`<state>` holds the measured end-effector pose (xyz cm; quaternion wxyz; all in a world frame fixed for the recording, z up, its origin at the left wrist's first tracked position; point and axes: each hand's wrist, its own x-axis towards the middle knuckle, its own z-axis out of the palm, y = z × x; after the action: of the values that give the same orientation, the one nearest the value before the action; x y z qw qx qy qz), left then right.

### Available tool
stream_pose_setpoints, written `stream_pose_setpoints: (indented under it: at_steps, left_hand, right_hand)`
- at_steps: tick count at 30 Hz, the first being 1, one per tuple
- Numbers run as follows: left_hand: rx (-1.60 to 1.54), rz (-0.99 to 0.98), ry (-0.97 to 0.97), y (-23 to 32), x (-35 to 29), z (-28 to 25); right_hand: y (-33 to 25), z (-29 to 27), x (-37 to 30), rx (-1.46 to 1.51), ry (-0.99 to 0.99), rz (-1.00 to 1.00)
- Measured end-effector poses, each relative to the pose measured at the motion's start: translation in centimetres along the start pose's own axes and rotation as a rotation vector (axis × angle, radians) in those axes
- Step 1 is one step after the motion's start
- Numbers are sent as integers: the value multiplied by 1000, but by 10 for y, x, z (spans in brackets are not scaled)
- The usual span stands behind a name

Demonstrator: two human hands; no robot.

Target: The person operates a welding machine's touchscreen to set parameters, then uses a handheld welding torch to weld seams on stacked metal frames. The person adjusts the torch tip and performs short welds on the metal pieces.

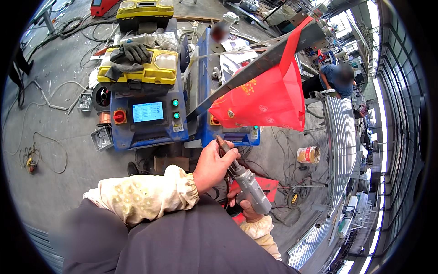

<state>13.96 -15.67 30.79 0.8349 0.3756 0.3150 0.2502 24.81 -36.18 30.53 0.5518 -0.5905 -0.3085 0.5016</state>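
A grey handheld welding gun (253,189) with a copper-coloured nozzle slants up and to the left in front of me. My left hand (213,165) closes its fingers around the front of the gun, close to the nozzle. Lower down and to the right, my right hand (246,210) wraps around the handle at the rear, partly hidden by the gun's body. Both forearms wear pale patterned sleeve covers. Beneath the gun lies a red sheet or bag (268,186), partly covered by it.
Ahead stands a blue machine cabinet (150,134) with a lit screen. On it sits a yellow toolbox (162,68) with dark gloves (134,52). A red bag (264,102) hangs from a metal beam (242,75). A bucket (308,155) and cables are right; a person (336,80) works beyond.
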Motion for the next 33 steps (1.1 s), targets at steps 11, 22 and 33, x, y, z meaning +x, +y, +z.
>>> stream_pose_setpoints:
  at_steps: [11,22,33]
  left_hand:
    - [12,40,-9,2,-2,-13]
    - [-92,-79,-49,-27,23,-51]
    - [244,-276,357,-179,4,-181]
  right_hand:
    - [-10,21,-3,-70,-53,72]
    - [46,30,15,-122,46,11]
    - [196,7,110,-490,116,-75]
